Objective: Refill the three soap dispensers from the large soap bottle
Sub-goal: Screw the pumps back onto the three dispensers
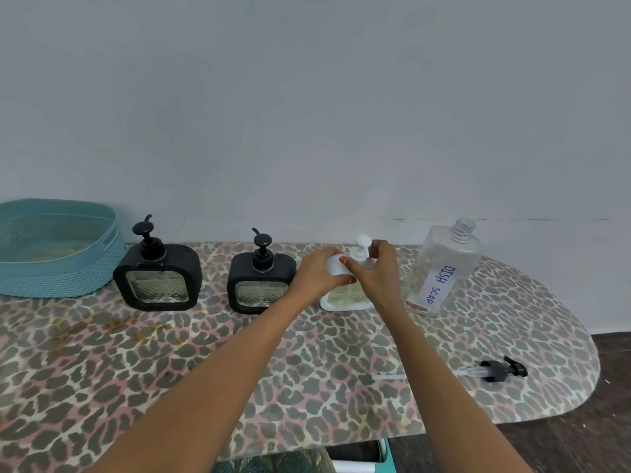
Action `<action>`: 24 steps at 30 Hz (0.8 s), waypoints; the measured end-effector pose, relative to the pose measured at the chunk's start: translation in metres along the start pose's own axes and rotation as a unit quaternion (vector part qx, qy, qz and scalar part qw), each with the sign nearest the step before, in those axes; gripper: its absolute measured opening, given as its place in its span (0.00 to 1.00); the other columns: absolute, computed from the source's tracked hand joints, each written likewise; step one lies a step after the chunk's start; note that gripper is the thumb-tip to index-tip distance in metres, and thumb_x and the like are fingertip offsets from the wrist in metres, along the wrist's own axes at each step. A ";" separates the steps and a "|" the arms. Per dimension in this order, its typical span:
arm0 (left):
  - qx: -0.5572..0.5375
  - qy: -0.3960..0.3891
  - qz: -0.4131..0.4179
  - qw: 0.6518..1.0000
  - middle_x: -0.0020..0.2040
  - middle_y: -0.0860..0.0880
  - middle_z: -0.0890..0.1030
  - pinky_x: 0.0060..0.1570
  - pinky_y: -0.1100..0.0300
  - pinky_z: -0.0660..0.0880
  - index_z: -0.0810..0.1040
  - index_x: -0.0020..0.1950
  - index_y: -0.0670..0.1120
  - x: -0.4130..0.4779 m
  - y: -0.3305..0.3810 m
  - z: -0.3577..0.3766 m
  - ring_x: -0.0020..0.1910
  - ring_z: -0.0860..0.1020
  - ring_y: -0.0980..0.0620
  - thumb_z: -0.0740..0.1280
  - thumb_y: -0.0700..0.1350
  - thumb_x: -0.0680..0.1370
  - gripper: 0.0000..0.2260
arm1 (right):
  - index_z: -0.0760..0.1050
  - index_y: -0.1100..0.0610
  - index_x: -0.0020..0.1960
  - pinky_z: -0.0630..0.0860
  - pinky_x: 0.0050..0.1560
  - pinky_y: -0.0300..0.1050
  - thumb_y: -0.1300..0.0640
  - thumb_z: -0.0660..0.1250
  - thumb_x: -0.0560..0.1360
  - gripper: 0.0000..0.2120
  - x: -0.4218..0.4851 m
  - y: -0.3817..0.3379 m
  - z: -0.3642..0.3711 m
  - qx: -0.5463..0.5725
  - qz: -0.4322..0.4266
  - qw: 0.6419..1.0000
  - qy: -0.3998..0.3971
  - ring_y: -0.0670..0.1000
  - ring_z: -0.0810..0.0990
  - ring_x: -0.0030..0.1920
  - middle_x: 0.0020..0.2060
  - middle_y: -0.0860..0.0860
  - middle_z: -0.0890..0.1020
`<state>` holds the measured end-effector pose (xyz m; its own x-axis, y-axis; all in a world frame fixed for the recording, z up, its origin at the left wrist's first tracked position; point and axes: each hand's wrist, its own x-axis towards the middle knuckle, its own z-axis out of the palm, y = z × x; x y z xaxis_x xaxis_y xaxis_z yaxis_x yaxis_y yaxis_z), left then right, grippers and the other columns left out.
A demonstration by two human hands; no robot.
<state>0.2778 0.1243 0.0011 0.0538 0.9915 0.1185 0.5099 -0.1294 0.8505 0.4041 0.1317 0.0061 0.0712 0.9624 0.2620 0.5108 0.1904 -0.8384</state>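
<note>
Two black square soap dispensers, one at the left (157, 276) and one in the middle (261, 282), stand upright with their pumps on. A white dispenser (345, 297) stands to their right. My left hand (317, 272) grips its body at the upper left. My right hand (374, 268) holds its white pump (362, 245) at the neck. The large clear soap bottle (444, 268), labelled DISH SOAP, stands uncapped further right and looks almost empty. Its black pump (498, 370) lies on the cloth near the right edge.
A teal woven basket (58, 278) sits at the far left against the wall. All stands on a leopard-print covered board (239, 370) whose rounded end is at the right, with dark floor (580, 438) beyond it.
</note>
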 end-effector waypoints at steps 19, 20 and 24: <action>0.000 -0.002 -0.004 1.000 0.52 0.49 0.78 0.45 0.65 0.68 0.75 0.60 0.42 -0.001 0.002 -0.001 0.49 0.74 0.53 0.75 0.47 0.68 0.23 | 0.70 0.59 0.55 0.69 0.47 0.41 0.53 0.75 0.67 0.22 0.005 -0.004 -0.002 -0.025 0.008 1.000 -0.016 0.49 0.73 0.48 0.48 0.49 0.72; -0.002 -0.003 -0.003 1.000 0.52 0.49 0.78 0.45 0.65 0.67 0.75 0.59 0.42 -0.001 0.002 -0.001 0.49 0.74 0.53 0.75 0.46 0.68 0.22 | 0.70 0.59 0.59 0.69 0.49 0.41 0.54 0.75 0.67 0.24 0.004 -0.005 -0.003 -0.024 0.004 0.999 -0.030 0.47 0.72 0.49 0.50 0.48 0.71; 0.001 0.001 -0.001 1.000 0.47 0.50 0.76 0.36 0.69 0.65 0.76 0.56 0.42 -0.001 0.002 -0.001 0.45 0.73 0.53 0.75 0.47 0.68 0.20 | 0.70 0.58 0.65 0.67 0.53 0.41 0.61 0.69 0.72 0.22 0.004 -0.006 -0.016 0.009 0.023 0.993 -0.115 0.47 0.72 0.54 0.55 0.48 0.74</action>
<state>0.2777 0.1231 0.0028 0.0503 0.9917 0.1183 0.5121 -0.1273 0.8494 0.4153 0.1308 0.0201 -0.1051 0.9885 0.1086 0.4958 0.1468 -0.8559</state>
